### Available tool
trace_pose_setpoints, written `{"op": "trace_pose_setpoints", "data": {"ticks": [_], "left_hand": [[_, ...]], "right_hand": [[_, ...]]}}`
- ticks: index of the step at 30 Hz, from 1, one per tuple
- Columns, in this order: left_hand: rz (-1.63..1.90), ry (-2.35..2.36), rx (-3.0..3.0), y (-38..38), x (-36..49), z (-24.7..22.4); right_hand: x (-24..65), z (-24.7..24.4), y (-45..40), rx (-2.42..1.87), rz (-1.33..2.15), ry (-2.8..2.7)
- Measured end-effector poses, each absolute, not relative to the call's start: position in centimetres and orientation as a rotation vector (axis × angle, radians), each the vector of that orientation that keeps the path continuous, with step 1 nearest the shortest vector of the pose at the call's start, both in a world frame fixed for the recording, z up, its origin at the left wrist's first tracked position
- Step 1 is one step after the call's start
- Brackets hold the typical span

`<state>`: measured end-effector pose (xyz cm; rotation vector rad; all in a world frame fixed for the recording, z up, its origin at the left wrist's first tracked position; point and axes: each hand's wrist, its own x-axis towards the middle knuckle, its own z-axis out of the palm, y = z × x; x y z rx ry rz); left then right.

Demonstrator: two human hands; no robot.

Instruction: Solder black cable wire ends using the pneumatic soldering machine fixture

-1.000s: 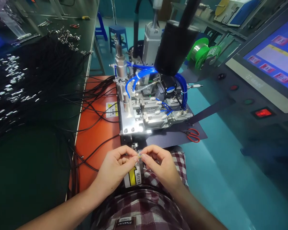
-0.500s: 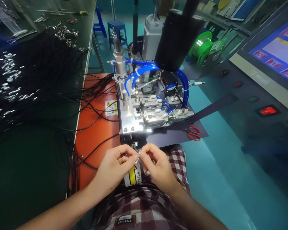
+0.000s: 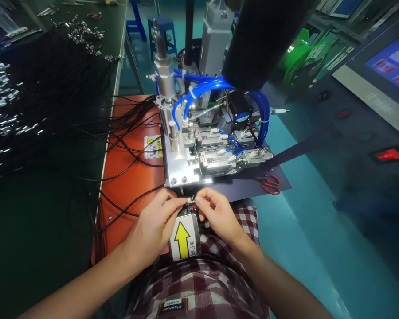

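At the front of the machine, my left hand (image 3: 159, 219) is closed, thumb and forefinger at a small pale cable end (image 3: 189, 200). Thin coloured wires (image 3: 192, 206), red and white among them, fan out between the two hands. My right hand (image 3: 219, 215) pinches the tips of these wires from the other side. Both hands are above the feed track, just behind a white label with a yellow arrow (image 3: 182, 237). The fingers partly hide the cable end.
The metal machine (image 3: 182, 164) with blue air hoses stands ahead. Black cables (image 3: 129, 159) cross the orange board (image 3: 119, 195) from a heap on the left bench. Red-handled scissors (image 3: 271, 184) lie on the right plate. A control panel (image 3: 359, 110) and green spool (image 3: 295, 57) are at right.
Both hands have moved slightly forward towards the machine. The coloured wires now show spread between the fingers, and more of the arrow label is uncovered. The head view has shifted a little.
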<state>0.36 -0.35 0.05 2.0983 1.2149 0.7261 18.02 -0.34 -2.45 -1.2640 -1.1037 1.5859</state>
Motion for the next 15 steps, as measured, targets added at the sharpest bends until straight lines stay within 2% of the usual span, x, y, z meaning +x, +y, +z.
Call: {"op": "trace_pose_setpoints", "data": {"ticks": [10,15], "left_hand": [[0.573,1.159,2.470,-0.06,-0.25,-0.91],[0.611,1.184,2.482,-0.04,-0.23,-0.94]], "right_hand": [[18.01,-3.13,0.51,-1.363,1.623,-1.099],[17.88,-3.04,0.59,-1.375,1.629,-1.080]]}}
